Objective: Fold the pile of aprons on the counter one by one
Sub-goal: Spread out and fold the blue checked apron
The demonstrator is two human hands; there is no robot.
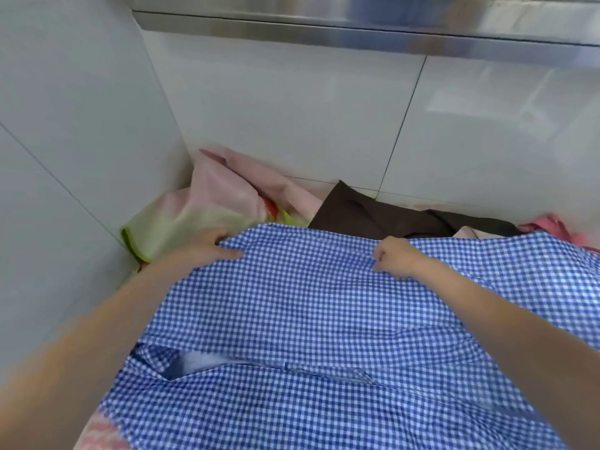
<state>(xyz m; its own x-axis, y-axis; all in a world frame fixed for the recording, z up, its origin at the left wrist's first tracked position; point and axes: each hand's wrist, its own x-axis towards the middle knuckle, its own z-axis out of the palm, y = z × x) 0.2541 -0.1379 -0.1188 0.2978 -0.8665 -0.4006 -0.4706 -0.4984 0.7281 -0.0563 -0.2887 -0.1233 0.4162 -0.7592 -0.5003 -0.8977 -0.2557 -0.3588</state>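
Note:
A blue-and-white checked apron lies spread across the counter in front of me, with a pocket opening near its lower left. My left hand grips the apron's far left corner, thumb on top and fingers curled under the edge. My right hand pinches the cloth along the far edge, right of the middle, with fingers curled. Behind the checked apron lie more aprons: a pink and pale green one in the corner, a dark brown one, and a pink one at the far right.
White tiled walls close off the back and the left side, forming a corner. A steel shelf edge runs overhead along the back wall. A pink patterned cloth shows at the bottom left edge.

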